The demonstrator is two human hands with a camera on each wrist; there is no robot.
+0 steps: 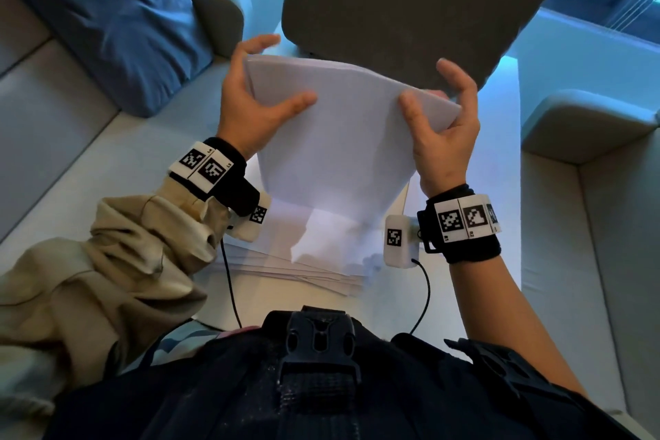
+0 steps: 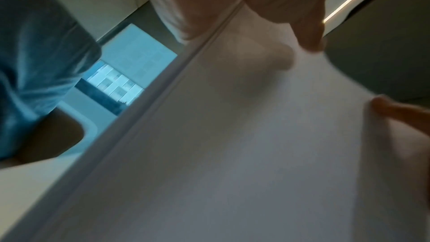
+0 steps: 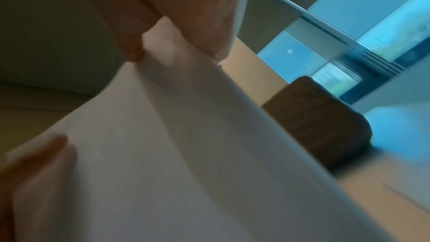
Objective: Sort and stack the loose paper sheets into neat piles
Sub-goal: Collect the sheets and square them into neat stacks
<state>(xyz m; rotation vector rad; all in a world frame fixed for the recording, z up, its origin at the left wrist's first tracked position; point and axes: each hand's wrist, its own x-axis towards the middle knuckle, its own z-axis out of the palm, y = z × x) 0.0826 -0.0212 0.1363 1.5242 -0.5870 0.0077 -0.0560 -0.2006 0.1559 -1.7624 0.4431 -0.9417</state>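
Head view showed my left hand and right hand each gripping a side of the paper bundle, thumbs on top, above the desk, where fanned loose sheets remained unsquared, so stacking looked partly done.

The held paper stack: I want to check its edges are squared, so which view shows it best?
The head view: it shows the whole paper stack held upright between left hand and right hand. Both wrist views show only a blurred close-up of its face and one edge.
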